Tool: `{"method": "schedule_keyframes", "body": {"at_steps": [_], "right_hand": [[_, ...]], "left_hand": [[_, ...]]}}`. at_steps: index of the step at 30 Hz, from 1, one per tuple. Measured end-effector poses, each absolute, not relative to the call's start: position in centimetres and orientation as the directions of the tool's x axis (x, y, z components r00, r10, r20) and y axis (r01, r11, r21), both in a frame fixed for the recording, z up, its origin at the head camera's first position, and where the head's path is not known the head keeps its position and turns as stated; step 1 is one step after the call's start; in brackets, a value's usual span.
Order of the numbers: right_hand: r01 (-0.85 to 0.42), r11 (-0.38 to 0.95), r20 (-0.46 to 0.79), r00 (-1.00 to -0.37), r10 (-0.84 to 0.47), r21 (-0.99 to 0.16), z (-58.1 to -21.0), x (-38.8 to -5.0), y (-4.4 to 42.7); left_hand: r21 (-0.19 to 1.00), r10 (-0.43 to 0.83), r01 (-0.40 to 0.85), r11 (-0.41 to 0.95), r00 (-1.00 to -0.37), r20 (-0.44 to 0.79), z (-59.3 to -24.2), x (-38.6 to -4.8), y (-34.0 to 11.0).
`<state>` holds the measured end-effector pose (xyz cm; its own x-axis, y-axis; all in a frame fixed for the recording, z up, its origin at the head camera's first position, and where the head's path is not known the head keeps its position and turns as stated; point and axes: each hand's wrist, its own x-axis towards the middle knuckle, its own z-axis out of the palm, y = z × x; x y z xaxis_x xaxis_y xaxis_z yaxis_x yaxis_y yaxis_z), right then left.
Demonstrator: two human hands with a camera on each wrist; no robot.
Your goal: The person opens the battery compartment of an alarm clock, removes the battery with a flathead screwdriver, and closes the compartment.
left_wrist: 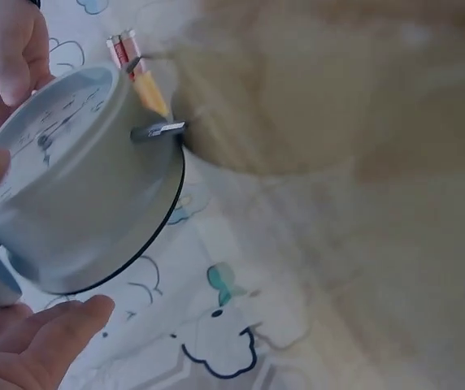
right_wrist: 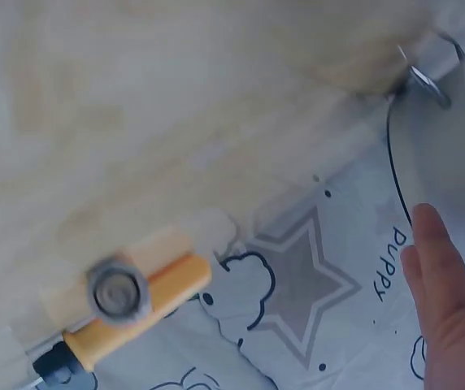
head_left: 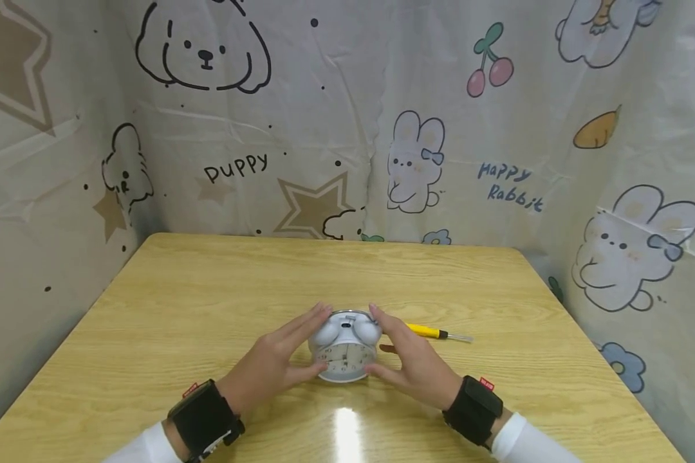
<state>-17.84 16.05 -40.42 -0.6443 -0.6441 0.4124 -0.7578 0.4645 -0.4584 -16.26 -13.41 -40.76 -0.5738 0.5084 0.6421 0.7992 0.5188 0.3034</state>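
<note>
A white twin-bell alarm clock [head_left: 345, 360] stands on the table, its dial tilted toward me. My left hand [head_left: 278, 357] holds its left side, thumb by the lower front rim and fingers up by the bell. On the other side my right hand [head_left: 418, 360] holds it in the same way. The left wrist view shows the clock's pale casing [left_wrist: 106, 191] from the side, with small metal legs. In the right wrist view, the fingers of the right hand [right_wrist: 444, 284] lie along the casing, which the frame edge cuts off.
A yellow-handled screwdriver [head_left: 425, 330] lies behind my right hand, its tip pointing right. Two slim reddish cylinders [left_wrist: 123, 49], apparently batteries, show beyond the clock. A round grey end [right_wrist: 117, 291] by the screwdriver is unclear. Patterned curtains [head_left: 324, 128] surround the wooden table [head_left: 208, 276].
</note>
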Motion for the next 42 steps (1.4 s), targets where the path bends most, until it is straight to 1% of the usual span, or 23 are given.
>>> {"method": "schedule_keyframes", "body": {"at_steps": [12,17,19,23,28,32,38,42], "right_hand": [[-0.752,0.445,0.423,-0.649,-0.633,-0.487,-40.7,-18.2,15.5],[-0.705,0.430,0.379,-0.684,-0.624,-0.564,-40.3,-18.7,15.3],[-0.699,0.428,0.378,-0.689,-0.619,-0.573,-40.1,-18.9,15.2],[-0.692,0.438,0.370,-0.696,-0.616,-0.574,-39.8,-19.4,14.9],[-0.654,0.424,0.316,-0.710,-0.629,-0.627,-39.3,-20.1,14.5],[-0.630,0.439,0.274,-0.722,-0.636,-0.641,-38.8,-20.5,13.9],[-0.509,0.492,0.151,-0.788,-0.598,-0.706,-38.8,-20.9,13.2],[-0.441,0.543,0.093,-0.830,-0.551,-0.715,-39.3,-21.2,12.9]], "left_hand": [[0.433,0.476,0.735,0.522,-0.672,0.567,-41.1,-16.0,-13.2],[0.578,0.455,0.660,0.480,-0.750,0.480,-40.9,-16.4,-13.4],[0.633,0.453,0.624,0.459,-0.777,0.437,-40.6,-16.7,-13.5],[0.690,0.468,0.565,0.453,-0.809,0.355,-39.9,-17.4,-13.7],[0.727,0.460,0.514,0.454,-0.835,0.303,-39.5,-17.7,-13.8],[0.744,0.439,0.484,0.462,-0.853,0.283,-39.6,-18.0,-13.9],[0.744,0.379,0.408,0.529,-0.898,0.223,-39.7,-18.2,-13.8],[0.735,0.352,0.362,0.573,-0.919,0.179,-39.8,-18.3,-13.4]]}}
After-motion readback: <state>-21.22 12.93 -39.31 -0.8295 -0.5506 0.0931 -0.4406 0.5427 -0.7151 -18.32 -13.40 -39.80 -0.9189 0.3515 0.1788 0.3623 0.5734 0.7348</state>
